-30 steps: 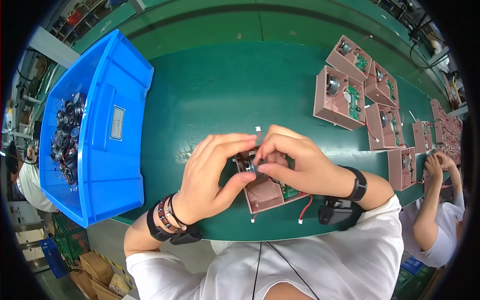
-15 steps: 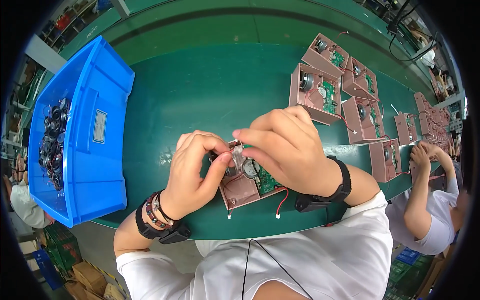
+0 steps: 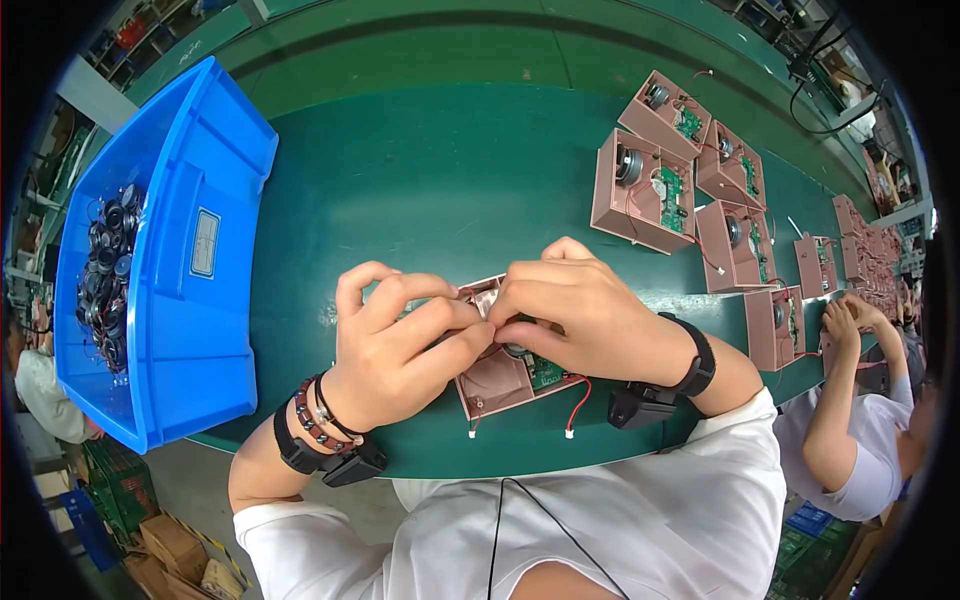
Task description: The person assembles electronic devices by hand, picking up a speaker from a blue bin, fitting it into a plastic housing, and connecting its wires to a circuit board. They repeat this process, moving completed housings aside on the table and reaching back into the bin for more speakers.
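A pink open-topped housing (image 3: pixel 497 389) lies on the green table before me, its inside partly hidden by my hands. In it sits a green circuit board (image 3: pixel 548 373), and red wires (image 3: pixel 580 405) with white plugs hang over its near edge. A small clear or whitish piece (image 3: pixel 485 302) shows between my fingers. My left hand (image 3: pixel 395 340) reaches in from the left, thumb and forefinger pinched over the housing. My right hand (image 3: pixel 585 310) meets it there with closed fingertips. What the fingertips pinch is hidden.
On the left stands a blue bin (image 3: pixel 200 330) holding several small black speakers (image 3: pixel 108 270). Several pink housings (image 3: pixel 645 195) with speakers and boards sit at the right. Beyond them, at the far right, are a co-worker's hands (image 3: pixel 850 312) and more pink parts.
My fingertips have come together lower over the housing, and the clear piece is now mostly covered. The left hand's other fingers have spread. The view has shifted slightly.
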The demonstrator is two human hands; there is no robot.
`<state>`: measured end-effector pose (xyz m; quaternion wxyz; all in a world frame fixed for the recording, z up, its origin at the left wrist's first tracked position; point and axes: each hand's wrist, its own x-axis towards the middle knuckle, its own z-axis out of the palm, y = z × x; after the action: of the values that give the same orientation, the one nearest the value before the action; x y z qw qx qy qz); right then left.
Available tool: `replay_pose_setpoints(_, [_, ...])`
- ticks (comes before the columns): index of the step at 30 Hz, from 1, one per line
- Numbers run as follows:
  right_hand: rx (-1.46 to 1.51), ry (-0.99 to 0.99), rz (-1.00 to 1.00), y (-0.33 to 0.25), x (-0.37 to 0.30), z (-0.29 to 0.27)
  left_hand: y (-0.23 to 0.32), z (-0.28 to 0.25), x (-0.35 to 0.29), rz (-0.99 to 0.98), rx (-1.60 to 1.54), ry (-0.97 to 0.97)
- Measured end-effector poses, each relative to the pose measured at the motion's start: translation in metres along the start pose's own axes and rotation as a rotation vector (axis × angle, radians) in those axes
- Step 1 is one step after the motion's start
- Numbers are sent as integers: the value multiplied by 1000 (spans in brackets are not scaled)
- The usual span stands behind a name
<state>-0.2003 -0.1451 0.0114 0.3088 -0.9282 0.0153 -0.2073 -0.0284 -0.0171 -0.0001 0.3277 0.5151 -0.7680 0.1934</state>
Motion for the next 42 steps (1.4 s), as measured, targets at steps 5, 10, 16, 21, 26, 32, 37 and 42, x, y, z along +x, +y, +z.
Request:
replay_pose_setpoints(5, [119,-62,31,0,0,4,-1,0,-1,-36,-42,48])
replay_pose_setpoints(10, [81,-92,15,12,4,-10,-4,-20,7,-167,-99,-10])
replay_pose_setpoints(16, [214,-59,107,36,6,-12,-7,-18,-9,-346,-188,-236])
replay_pose_setpoints(21, [250,-110,192,39,5,-10,-13,-1,-26,-631,-611,-379])
replay_pose_setpoints(26, [252,-137,188,43,3,-5,-18,-1,-27,-636,-673,-448])
replay_pose_setpoints(32, [331,-161,234,44,4,-5,-20,1,-28,-620,-629,-486])
replay_pose_setpoints(37, [162,-149,139,43,4,-8,-22,3,-29,-559,-602,-470])
replay_pose_setpoints(42, [313,-147,202,44,3,-4,-23,5,-29,-539,-598,-467])
